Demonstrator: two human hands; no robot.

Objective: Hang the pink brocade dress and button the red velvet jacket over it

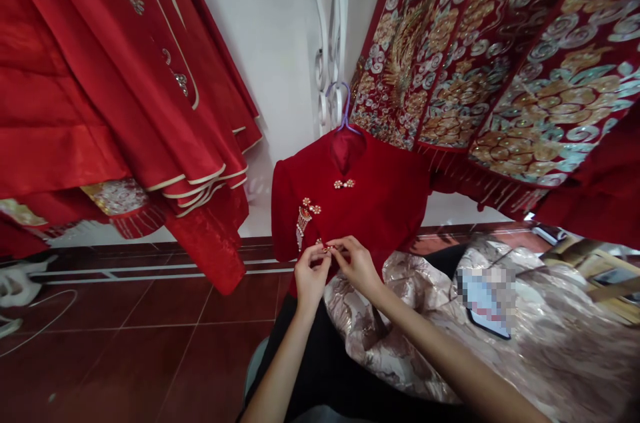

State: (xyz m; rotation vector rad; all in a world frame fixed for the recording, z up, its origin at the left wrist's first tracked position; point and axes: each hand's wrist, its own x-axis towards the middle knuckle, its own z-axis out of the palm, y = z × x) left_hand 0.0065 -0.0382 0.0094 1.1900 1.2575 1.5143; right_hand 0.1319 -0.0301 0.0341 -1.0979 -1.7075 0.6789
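Observation:
A red dress [380, 203] hangs in front of me on a purple hanger [344, 110]. It has a pearl knot button at the collar [344, 184] and a beaded tassel clasp [306, 215] on its left side. My left hand [310, 276] and my right hand [356, 264] meet at a small pearl clasp [329, 249] on the dress front. Both pinch it between thumb and fingers.
Red embroidered garments [125, 96] hang at the left, and a gold-and-silver patterned red skirt [500, 56] hangs at the upper right. A beige brocade cloth [560, 336] with a phone [487, 306] on it lies at my right. Dark red floor tiles [125, 343] and white cables [30, 316] are at the left.

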